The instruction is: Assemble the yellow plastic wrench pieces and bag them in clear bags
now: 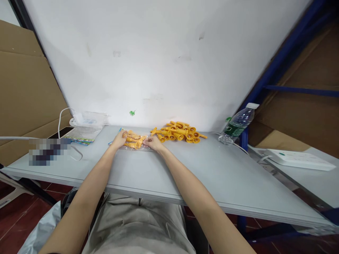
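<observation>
A clear plastic bag with several orange-yellow plastic pieces inside lies on the grey table. My left hand is closed on the bag's left end, beside its coloured header. At the other end, my right hand pinches the clear plastic near the bag's edge. Just beyond and to the right of my right hand sits a pile of loose orange-yellow pieces with cup-shaped ends.
Flat clear bags with coloured headers, a phone and white cables lie at the left. A plastic bottle leans at the right, near a white power strip. A white wall panel stands behind the table.
</observation>
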Demonstrator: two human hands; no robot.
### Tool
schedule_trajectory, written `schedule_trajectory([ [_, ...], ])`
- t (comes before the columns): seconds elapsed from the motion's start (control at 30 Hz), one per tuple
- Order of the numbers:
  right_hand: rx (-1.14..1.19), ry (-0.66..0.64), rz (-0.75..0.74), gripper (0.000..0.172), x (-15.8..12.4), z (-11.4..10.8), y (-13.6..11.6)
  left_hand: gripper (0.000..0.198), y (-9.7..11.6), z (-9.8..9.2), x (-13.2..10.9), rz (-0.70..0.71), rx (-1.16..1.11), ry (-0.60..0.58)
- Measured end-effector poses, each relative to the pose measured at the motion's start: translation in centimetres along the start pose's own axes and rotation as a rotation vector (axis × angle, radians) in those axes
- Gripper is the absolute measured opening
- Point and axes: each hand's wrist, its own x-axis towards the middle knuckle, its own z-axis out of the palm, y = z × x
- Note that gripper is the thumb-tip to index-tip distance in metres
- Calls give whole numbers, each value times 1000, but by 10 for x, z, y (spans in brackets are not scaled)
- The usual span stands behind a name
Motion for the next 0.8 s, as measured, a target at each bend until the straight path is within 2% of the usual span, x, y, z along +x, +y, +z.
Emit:
schedule_trajectory([
  [0.1,-171,74,-60,8,1,-8,-2,37,-3,-4,1,67,169,58],
  [0.23,-464,409,-260,25,1,-24,-6,40,-6,-8,-1,127,334,102],
  [0.3,-609,492,-293,32,-2,-32,-7,41,-7,-8,-2,104,398,119],
  [0.47,-969,455,-128,42,-7,-38,-14,44,-9,-10,-3,6,478,193],
  [0.6,-1175,427,2,37,-9,-32,-19,44,-11,-12,-2,-55,489,224],
  [0.8,-1231,467,-41,32,-13,-33,-19,46,-15,-10,4,-51,428,157],
])
